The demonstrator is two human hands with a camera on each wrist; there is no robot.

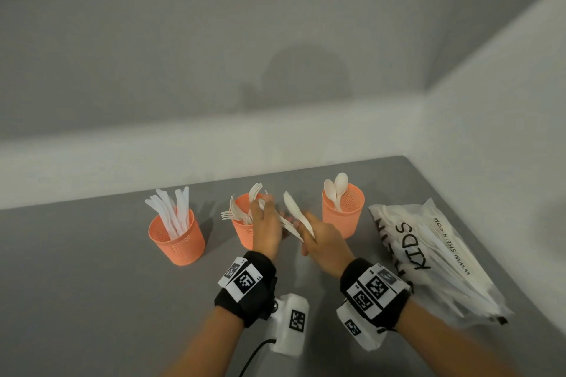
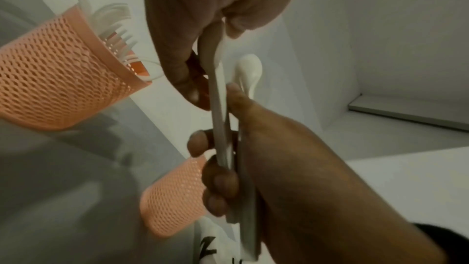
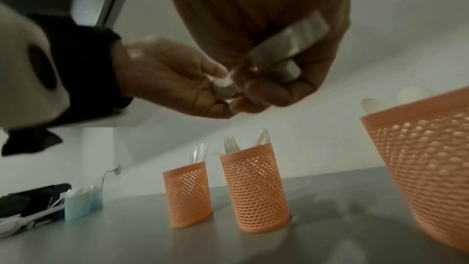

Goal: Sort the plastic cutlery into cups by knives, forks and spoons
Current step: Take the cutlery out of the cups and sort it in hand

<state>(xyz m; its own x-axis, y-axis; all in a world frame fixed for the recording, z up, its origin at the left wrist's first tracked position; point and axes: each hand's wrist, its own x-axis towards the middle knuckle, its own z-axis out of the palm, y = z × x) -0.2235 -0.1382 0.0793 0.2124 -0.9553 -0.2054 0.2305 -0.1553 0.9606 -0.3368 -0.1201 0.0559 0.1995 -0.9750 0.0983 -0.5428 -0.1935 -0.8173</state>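
Observation:
Three orange mesh cups stand in a row on the grey table (image 1: 92, 269): the left cup (image 1: 177, 239) holds knives, the middle cup (image 1: 243, 234) forks, the right cup (image 1: 344, 213) spoons. My right hand (image 1: 306, 242) grips a bundle of white cutlery (image 2: 247, 198) by the handles, in front of the middle cup and above the table. A spoon (image 1: 294, 208) sticks up out of the bundle. My left hand (image 1: 269, 208) pinches the head of one piece (image 2: 215, 51) in it; whether that is a fork or a spoon is unclear.
A white plastic bag (image 1: 428, 254) printed KIDS, with more cutlery inside, lies at the table's right edge. A white wall runs close behind the cups. Far left in the right wrist view sit a pale blue box (image 3: 83, 204) and dark items (image 3: 30, 198).

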